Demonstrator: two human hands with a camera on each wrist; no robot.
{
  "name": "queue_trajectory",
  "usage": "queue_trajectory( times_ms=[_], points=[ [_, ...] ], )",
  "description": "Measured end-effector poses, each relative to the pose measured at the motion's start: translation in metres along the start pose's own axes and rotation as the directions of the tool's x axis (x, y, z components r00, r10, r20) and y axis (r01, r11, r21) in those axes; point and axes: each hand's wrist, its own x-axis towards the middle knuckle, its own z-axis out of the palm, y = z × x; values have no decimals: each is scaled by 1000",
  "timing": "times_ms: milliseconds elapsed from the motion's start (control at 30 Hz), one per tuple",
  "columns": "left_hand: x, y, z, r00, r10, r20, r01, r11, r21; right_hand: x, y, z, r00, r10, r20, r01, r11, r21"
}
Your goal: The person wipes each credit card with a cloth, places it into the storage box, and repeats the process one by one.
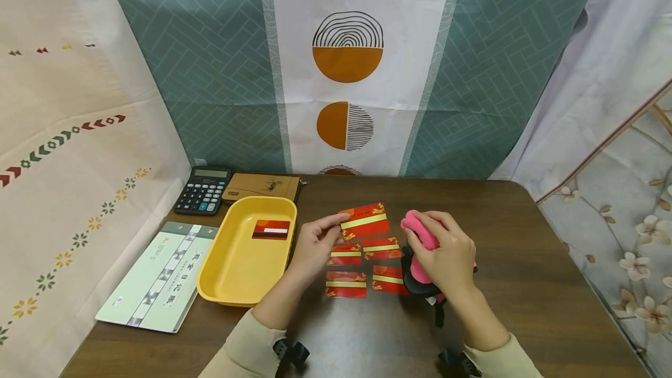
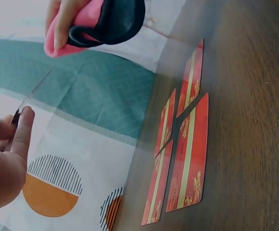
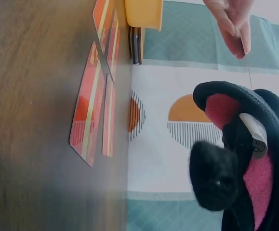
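Observation:
Between the thumb and fingers of my left hand (image 1: 318, 245) is the edge of a red card (image 1: 371, 223) with a pale yellow stripe, raised over the table; the left wrist view shows it almost edge-on. Several matching red cards (image 1: 345, 285) lie in two rows below it, and the right wrist view shows them flat on the wood. My right hand (image 1: 448, 255) grips a soft pink-and-black plush piece (image 3: 214, 175), its thumb and fingers round the pink part. A white tag (image 3: 255, 134) and black trim show on its underside. It is above the table, right of the cards.
A yellow tray (image 1: 238, 270) stands left of my left hand, with a red card (image 1: 270, 230) with a black stripe inside. Behind it are a calculator (image 1: 203, 191) and a brown notebook (image 1: 261, 185). A pale green ledger (image 1: 163, 276) lies at the left edge.

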Motion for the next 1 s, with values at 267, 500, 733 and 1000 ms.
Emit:
queue_trajectory(
  times_ms=[267, 500, 733, 1000],
  points=[
    [1, 0, 0, 992, 77, -103, -84, 994, -67, 1, -2, 0, 1000, 19, -7, -19, 999, 43],
    [1, 0, 7, 985, -53, -162, 36, 994, -105, 4, -12, 3, 1000, -7, 26, 5, 995, 97],
    [1, 4, 16, 990, -64, -126, 34, 973, -227, 10, -22, 9, 992, -95, 85, 84, 988, 133],
    [-6, 6, 20, 1000, -11, 24, 16, 971, -238, 13, -22, 12, 988, -109, 110, 108, 994, 16]
  ],
)
